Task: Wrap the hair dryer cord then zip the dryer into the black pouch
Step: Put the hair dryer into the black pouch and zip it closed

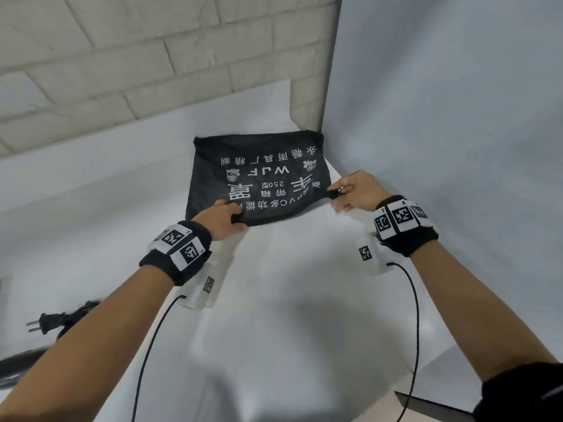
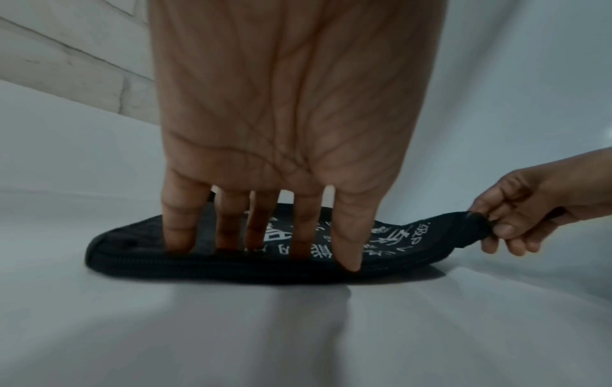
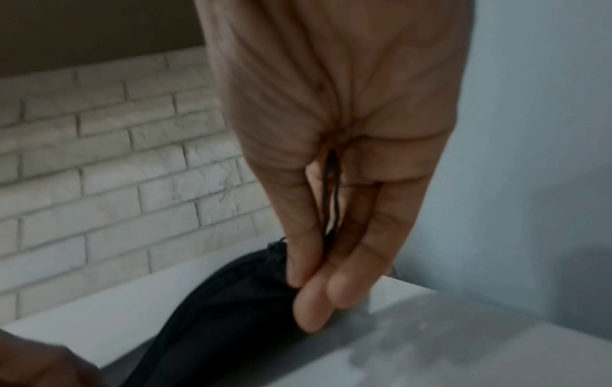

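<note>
The black pouch [image 1: 259, 178] with white print lies flat on the white table, near the back right corner. My left hand [image 1: 222, 219] presses straight fingers [image 2: 178, 230] onto its near left edge, with the thumb at the zipper [image 2: 232, 264], which looks closed along that edge. My right hand [image 1: 341, 193] pinches the zipper pull [image 1: 335, 192] at the pouch's near right corner and lifts that corner a little [image 2: 440, 222]. A thin black cord [image 3: 331, 196] runs up between the pinching fingers. The hair dryer [image 1: 15, 370] lies at the far lower left with its plug [image 1: 45, 322] and bundled cord [image 1: 76, 312], outside the pouch.
A pale brick wall [image 1: 122, 71] stands behind the table and a plain white panel [image 1: 441, 117] closes the right side. The table's right edge [image 1: 441, 351] drops off near my right forearm. A dark flat object [image 1: 426, 406] sits below it.
</note>
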Demonstrator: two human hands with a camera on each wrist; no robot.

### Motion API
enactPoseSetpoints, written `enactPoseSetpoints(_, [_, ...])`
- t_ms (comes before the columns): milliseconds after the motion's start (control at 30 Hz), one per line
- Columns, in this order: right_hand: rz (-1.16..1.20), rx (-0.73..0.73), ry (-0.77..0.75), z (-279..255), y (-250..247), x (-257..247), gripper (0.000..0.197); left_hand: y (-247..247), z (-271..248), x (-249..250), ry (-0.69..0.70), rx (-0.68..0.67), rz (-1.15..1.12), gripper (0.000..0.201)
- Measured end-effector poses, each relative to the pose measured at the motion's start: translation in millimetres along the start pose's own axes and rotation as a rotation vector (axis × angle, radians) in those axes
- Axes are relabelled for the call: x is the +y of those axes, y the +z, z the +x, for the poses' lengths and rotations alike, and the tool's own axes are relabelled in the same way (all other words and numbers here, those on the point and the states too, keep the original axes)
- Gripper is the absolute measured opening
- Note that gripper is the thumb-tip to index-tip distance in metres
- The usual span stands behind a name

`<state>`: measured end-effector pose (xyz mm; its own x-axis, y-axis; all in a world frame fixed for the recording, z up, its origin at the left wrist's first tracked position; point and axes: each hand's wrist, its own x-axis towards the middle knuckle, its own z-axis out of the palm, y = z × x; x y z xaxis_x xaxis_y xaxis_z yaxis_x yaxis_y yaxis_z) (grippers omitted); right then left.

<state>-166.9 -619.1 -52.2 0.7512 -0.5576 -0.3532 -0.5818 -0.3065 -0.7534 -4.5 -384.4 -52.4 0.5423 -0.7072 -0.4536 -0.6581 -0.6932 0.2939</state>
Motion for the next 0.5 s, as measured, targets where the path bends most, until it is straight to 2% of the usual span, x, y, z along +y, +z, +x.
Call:
enactPoseSetpoints(167, [0.134, -0.006, -0.078, -59, 15, -5, 0.034, 3, -40, 0, -0.001, -0.043, 0.05, 0.037])
enactPoseSetpoints(267, [0.116, -0.011, -0.113, -92, 32, -11, 0.037, 8, -68, 16, 0.128, 0.107, -0.11, 0.029])
enactPoseSetpoints(333, [0.117, -0.002, -0.119, -111, 45, -18, 0.038, 12, -88, 34, 0.264, 0.216, -0.239, 0.033])
enactPoseSetpoints(400, [0.097, -0.007, -0.127, -129, 57, -26, 0.037, 20, -104, 50, 0.367, 0.27, -0.278, 0.038])
enactPoseSetpoints(500, [0.048, -0.046, -0.164, -153, 74, -39, 0.031, 34, -117, 61, 0.442, 0.322, -0.266, 0.039])
